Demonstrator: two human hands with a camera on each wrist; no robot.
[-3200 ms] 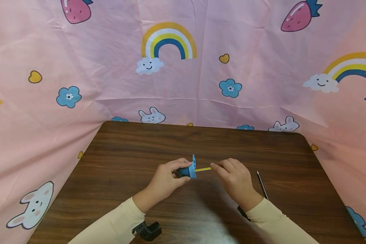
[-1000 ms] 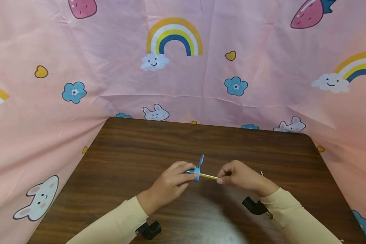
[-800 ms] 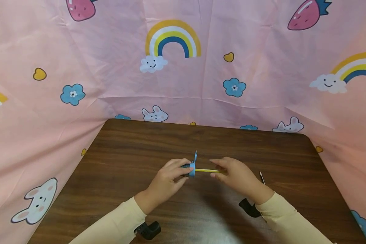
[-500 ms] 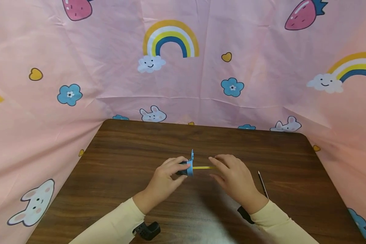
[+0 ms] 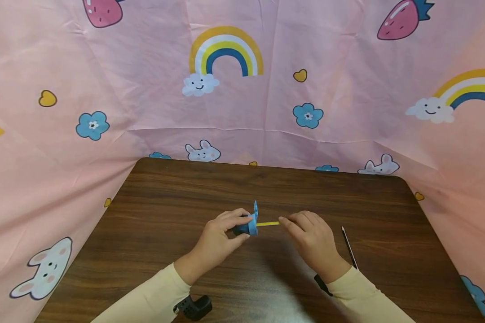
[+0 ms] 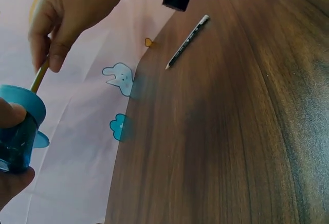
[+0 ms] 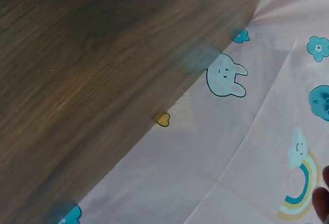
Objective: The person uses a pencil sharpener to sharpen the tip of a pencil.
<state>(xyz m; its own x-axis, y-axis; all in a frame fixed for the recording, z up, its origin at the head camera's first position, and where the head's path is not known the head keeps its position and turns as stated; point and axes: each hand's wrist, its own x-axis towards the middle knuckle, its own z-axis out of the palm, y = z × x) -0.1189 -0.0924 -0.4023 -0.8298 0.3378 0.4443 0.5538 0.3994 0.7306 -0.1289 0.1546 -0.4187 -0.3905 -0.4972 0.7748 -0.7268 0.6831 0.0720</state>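
Observation:
My left hand [image 5: 210, 244] grips a small blue pencil sharpener [image 5: 252, 225] with a see-through dark blue shavings container, held sideways above the table. Its flip lid [image 5: 256, 208] stands up, swung away from the opening. A yellow pencil [image 5: 268, 224] sticks out of the sharpener toward the right. Thumb and fingers of my right hand [image 5: 313, 240] pinch the pencil's outer end. The left wrist view shows the pencil [image 6: 39, 79] entering the sharpener's light blue top [image 6: 25, 100]. In the right wrist view only fingertips [image 7: 322, 201] and the round lid [image 7: 321, 103] show at the edge.
A dark pencil [image 5: 349, 247] with a bare pointed tip lies on the brown wooden table [image 5: 178, 188], right of my right hand. A pink curtain [image 5: 153, 80] with rainbow and rabbit prints hangs along the table's back and sides. Black wrist cameras [image 5: 195, 307] hang below the sleeves.
My right hand turned, loosened its fingers around the yellow pencil half a second ago, and now pinches it again. The left hand keeps hold of the sharpener, which has shifted slightly.

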